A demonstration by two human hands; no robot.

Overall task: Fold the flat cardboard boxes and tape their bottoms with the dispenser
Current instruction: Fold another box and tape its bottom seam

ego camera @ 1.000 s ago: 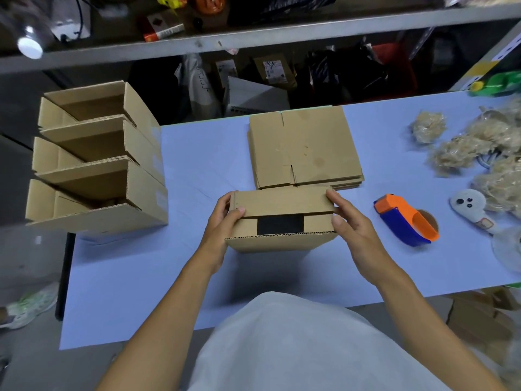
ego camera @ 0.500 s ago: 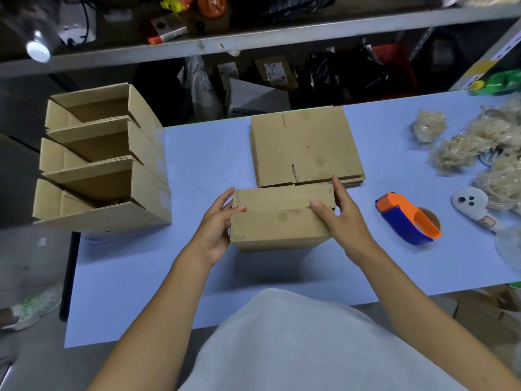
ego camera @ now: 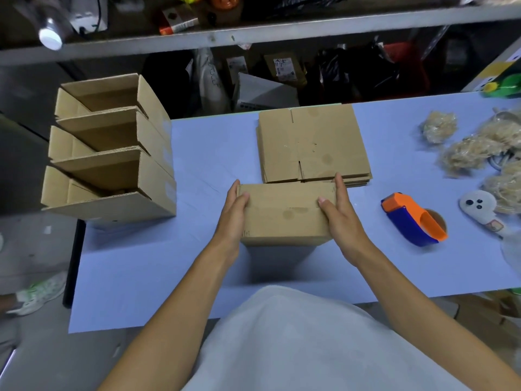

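The folded box (ego camera: pixel 286 214) lies on the table (ego camera: pixel 141 277) just nearer than the flat stack (ego camera: pixel 311 143), long axis left-right. The left hand (ego camera: pixel 232 214) and right hand (ego camera: pixel 339 217) grip its ends, thumbs on top. The tape dispenser (ego camera: pixel 413 220) lies to its right.

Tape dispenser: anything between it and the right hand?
Nothing. In the head view, only bare blue table lies between the right hand, which holds the folded box, and the tape dispenser.

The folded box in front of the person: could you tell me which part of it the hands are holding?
Both hands hold the folded box by its short ends: the left hand on the left end, the right hand on the right, thumbs on top.
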